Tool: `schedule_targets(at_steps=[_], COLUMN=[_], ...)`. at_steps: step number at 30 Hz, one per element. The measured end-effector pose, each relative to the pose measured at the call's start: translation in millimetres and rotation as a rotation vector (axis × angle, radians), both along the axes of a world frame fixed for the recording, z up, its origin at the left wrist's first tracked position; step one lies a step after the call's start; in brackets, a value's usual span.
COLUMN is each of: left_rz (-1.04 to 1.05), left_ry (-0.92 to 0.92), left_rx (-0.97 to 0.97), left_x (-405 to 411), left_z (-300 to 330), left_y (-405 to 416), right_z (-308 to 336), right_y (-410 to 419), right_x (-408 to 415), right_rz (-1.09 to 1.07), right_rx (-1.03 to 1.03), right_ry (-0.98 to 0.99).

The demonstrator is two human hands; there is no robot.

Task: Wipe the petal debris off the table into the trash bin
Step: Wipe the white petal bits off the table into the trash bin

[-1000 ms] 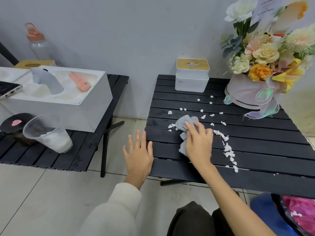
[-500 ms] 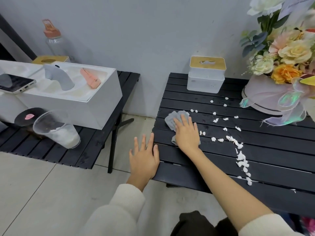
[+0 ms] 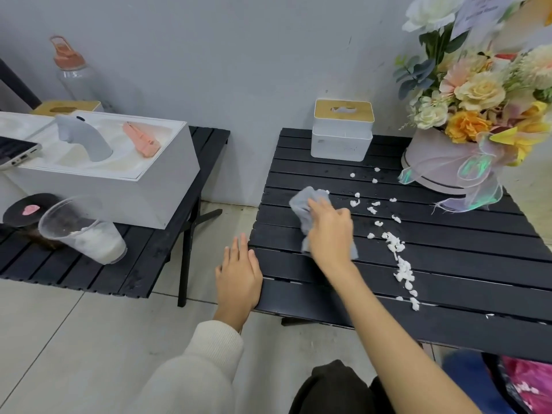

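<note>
While our left hand (image 3: 239,277) lies flat and open at the black slatted table (image 3: 448,264) edge, our right hand (image 3: 330,231) presses the crumpled grey cloth (image 3: 301,201) beside crumbly white petal bits (image 3: 401,265)

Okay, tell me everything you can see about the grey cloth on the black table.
The grey cloth is small, soft-looking fabric, crumpled and bunched rather than spread flat. It lies on the left part of the black slatted table, left of the scattered white petal debris. The right hand presses down on it with fingers laid over the top, covering its middle; one rumpled end sticks out beyond the fingertips toward the wall, and a corner shows near the wrist.
</note>
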State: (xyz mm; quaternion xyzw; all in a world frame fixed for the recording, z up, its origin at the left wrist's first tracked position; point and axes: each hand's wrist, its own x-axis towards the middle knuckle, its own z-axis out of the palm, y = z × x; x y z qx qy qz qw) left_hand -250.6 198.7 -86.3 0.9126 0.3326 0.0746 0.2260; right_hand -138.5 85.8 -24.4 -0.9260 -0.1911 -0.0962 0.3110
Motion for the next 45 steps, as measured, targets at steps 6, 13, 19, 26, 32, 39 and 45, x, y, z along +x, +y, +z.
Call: schedule_targets(at_steps=[6,13,19,26,32,39,45], left_rz=[-0.013,-0.045,-0.068,-0.088,-0.133,-0.234,-0.227], left_ry=[-0.023,-0.026,-0.042,0.003,-0.035,-0.026,-0.004], left_rx=[-0.063,0.014,-0.005,0.005,0.021,0.016,0.080], left_x=[0.1,-2.8,-3.1,-1.9,-0.8,-1.6,-1.2], left_z=[-5.4,6.0,3.4,5.3,0.3,-0.2,1.2], left_y=[2.4,-2.8,-0.7,-2.3,1.1,5.6,3.7], right_z=[-48.4,-60.0,-64.8,-14.8,-44.6,-57.4,-49.3], right_y=[43.2,9.2,-79.9,-36.5,45.8,-36.4,-105.6], right_x=[-24.6,-10.8,5.8,4.1,-28.4,4.9,27.7], right_rz=[0.026,0.107,-0.143,-0.156,0.203,0.065,-0.120], right_rx=[-0.298,-0.213,-0.145,0.160,-0.159,-0.252,-0.209], right_ry=[0.043,-0.022,-0.041,0.003,0.013,0.021,-0.069])
